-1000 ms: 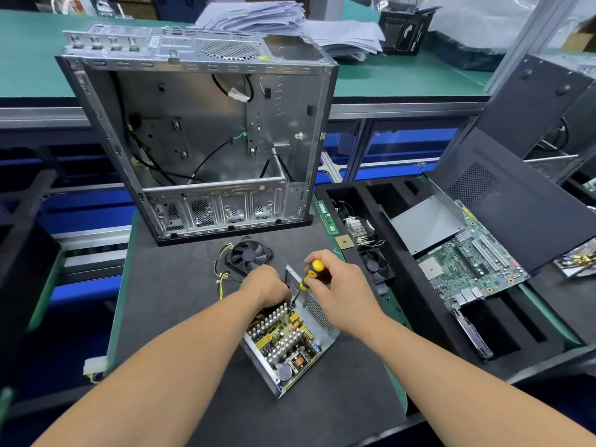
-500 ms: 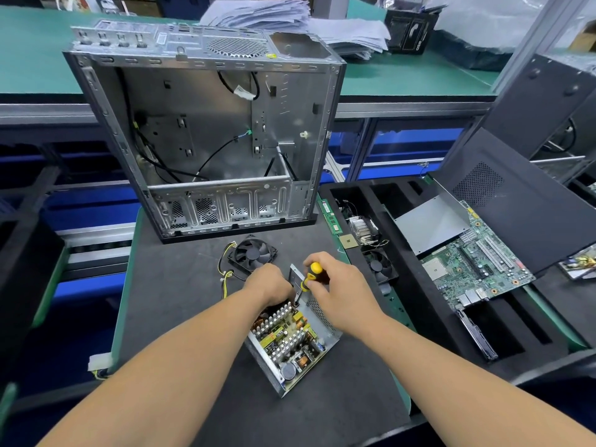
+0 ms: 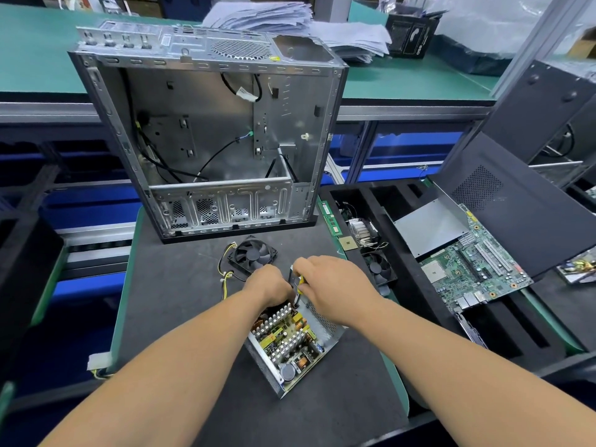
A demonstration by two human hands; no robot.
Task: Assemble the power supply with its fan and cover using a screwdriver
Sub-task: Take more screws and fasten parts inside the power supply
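We see one open power supply on the desk, one loose fan just behind it. Our right hand grips one yellow-handled screwdriver at its far corner; our left hand curls there, its hold hidden from us.

Both hands curled, nearly touching

Dark grey work mat carries an open computer case at its far edge. Loose fan just in front; open power supply toward the near right corner.
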